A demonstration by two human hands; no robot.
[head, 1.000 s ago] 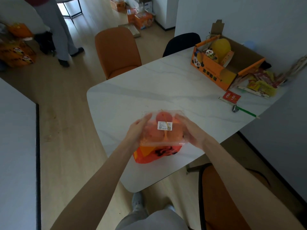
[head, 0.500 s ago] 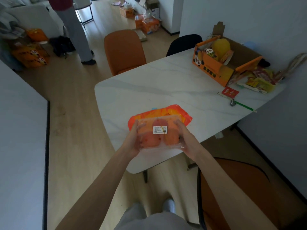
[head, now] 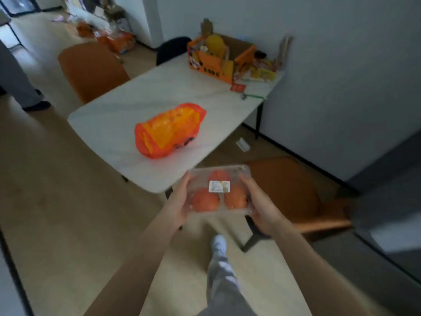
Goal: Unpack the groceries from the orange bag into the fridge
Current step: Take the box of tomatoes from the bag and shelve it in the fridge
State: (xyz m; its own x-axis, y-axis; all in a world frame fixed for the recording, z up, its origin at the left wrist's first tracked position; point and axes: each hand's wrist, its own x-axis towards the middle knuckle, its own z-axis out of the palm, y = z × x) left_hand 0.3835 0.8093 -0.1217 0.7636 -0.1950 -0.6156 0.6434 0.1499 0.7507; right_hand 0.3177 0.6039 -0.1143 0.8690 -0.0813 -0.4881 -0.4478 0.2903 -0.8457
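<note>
Clear tomato pack (head: 219, 190); orange bag (head: 168, 133) on its side

Left hand (head: 176, 206), right hand (head: 259, 205), both gripping.

The single head-worn camera looked forward and steeply down, close above the left hand (head: 180, 206) and right hand (head: 259, 208); the table (head: 164, 92) lay beyond them.

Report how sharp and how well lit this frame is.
Head view: dim overall, no glare; motion blur smears the cardboard box and table edges; the tomato pack between left hand and right hand is sharper, its label unreadable; wide-angle bending at the edges.
</note>
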